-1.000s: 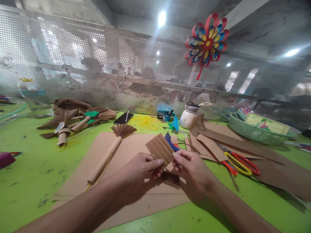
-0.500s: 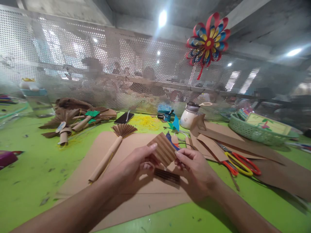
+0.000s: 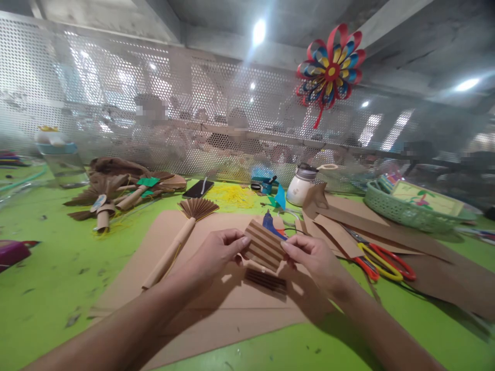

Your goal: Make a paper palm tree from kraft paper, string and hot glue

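Both of my hands hold a pleated piece of brown paper (image 3: 266,245) above the table. My left hand (image 3: 216,252) pinches its left edge and my right hand (image 3: 311,256) pinches its right edge. The pleats are drawn partly together. Just below it, a folded dark brown strip (image 3: 266,281) lies on a large brown paper sheet (image 3: 201,309). A finished paper fan on a rolled handle (image 3: 181,238) lies on the same sheet to the left.
A blue glue gun (image 3: 270,224) lies just behind the pleated paper. Red and yellow scissors (image 3: 381,260) rest on brown sheets at right, near a green basket (image 3: 402,211). Several finished fans (image 3: 116,193) are piled at back left. A white pot (image 3: 300,189) and a perforated screen (image 3: 193,113) stand behind.
The pleated paper has gone from a spread, upright sheet to one pressed closer together and tilted flatter between my hands. Both hands have shifted slightly upward and away.
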Demonstrator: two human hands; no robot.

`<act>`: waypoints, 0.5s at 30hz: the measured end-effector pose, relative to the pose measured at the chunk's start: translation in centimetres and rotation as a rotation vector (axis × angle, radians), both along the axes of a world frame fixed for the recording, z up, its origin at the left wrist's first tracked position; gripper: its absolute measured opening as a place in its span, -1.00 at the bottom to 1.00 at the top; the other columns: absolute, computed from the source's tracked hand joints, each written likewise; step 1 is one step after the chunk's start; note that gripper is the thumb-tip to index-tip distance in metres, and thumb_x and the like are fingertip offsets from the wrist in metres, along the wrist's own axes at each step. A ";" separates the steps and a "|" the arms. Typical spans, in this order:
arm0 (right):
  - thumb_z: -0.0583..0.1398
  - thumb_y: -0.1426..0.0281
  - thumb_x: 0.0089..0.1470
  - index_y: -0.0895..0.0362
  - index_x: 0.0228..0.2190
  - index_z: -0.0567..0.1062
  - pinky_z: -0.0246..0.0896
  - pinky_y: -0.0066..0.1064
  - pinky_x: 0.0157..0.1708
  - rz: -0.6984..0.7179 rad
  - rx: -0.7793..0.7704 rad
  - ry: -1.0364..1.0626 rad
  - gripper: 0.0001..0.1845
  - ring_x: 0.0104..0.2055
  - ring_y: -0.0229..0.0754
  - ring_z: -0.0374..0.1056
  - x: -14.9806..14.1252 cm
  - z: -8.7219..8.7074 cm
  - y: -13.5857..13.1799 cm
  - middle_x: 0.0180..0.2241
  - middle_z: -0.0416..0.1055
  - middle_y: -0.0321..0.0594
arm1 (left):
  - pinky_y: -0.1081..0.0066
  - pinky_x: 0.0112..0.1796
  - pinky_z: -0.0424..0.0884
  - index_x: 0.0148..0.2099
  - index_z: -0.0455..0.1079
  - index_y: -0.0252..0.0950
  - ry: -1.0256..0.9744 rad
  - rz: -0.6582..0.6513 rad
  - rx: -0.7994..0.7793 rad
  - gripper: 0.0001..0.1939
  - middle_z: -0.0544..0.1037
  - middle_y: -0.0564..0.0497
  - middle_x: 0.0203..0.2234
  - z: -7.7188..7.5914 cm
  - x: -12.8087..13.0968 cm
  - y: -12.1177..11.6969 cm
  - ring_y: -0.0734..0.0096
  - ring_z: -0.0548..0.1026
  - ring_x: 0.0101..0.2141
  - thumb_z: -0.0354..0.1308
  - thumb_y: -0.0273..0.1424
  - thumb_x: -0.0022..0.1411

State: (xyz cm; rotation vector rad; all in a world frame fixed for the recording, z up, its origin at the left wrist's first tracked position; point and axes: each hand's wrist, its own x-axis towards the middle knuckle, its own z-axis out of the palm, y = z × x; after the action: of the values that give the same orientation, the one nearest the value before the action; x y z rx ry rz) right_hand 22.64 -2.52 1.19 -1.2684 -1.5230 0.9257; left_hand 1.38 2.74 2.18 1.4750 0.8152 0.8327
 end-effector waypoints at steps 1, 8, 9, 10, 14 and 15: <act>0.20 0.12 0.07 0.12 -0.59 0.42 0.09 -0.34 -0.44 -0.011 0.000 0.001 -0.63 -0.52 -0.23 0.18 0.0 0.0 0.0 -0.61 0.30 -0.29 | 0.46 -0.41 0.27 -0.43 0.42 -0.35 -0.007 -0.025 -0.026 -0.78 0.42 0.07 -0.57 0.0 0.0 -0.1 0.51 0.31 -0.52 0.19 -0.28 0.12; 0.21 0.11 0.05 0.16 -0.53 0.44 0.11 -0.38 -0.43 -0.037 -0.032 0.036 -0.63 -0.51 -0.26 0.19 0.0 0.0 0.1 -0.60 0.31 -0.30 | 0.42 -0.47 0.39 -0.23 0.47 -0.38 -0.006 -0.213 -0.143 -0.69 0.54 -0.05 -0.48 -0.5 0.1 -0.2 0.39 0.46 -0.50 0.19 -0.21 0.13; 0.21 0.12 0.06 0.17 -0.53 0.44 0.11 -0.39 -0.43 -0.036 -0.026 0.058 -0.63 -0.51 -0.27 0.18 0.0 -0.1 0.2 -0.59 0.30 -0.31 | 0.44 -0.46 0.39 -0.23 0.48 -0.39 -0.003 -0.209 -0.133 -0.69 0.55 -0.06 -0.47 -0.4 0.1 -0.2 0.39 0.48 -0.47 0.21 -0.22 0.11; 0.21 0.12 0.06 0.17 -0.53 0.44 0.11 -0.40 -0.44 -0.033 -0.020 0.087 -0.63 -0.51 -0.28 0.18 0.1 -0.2 0.3 -0.59 0.30 -0.31 | 0.46 -0.44 0.39 -0.24 0.49 -0.39 -0.003 -0.203 -0.130 -0.68 0.57 -0.07 -0.46 -0.4 0.2 -0.2 0.39 0.49 -0.45 0.22 -0.22 0.10; 0.21 0.14 0.07 0.19 -0.50 0.46 0.10 -0.44 -0.47 -0.036 -0.027 0.240 -0.64 -0.50 -0.30 0.19 0.4 -0.9 0.9 -0.54 0.34 -0.29 | 0.49 -0.45 0.38 -0.28 0.50 -0.40 -0.040 -0.155 -0.113 -0.70 0.59 -0.07 -0.47 -0.4 0.1 -0.1 0.43 0.49 -0.48 0.24 -0.22 0.09; 0.22 0.14 0.07 0.19 -0.49 0.47 0.10 -0.45 -0.48 -0.049 -0.032 0.266 -0.65 -0.50 -0.31 0.20 0.5 -1.0 1.1 -0.53 0.35 -0.28 | 0.48 -0.47 0.39 -0.30 0.50 -0.39 -0.050 -0.134 -0.117 -0.72 0.58 -0.06 -0.49 -0.6 0.0 0.0 0.44 0.47 -0.50 0.23 -0.23 0.09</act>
State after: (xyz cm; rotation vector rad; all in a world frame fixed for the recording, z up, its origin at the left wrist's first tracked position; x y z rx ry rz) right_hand 23.12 -1.47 0.20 -1.1486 -1.2685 1.0458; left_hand 1.41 2.74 1.63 1.3837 0.7079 0.7068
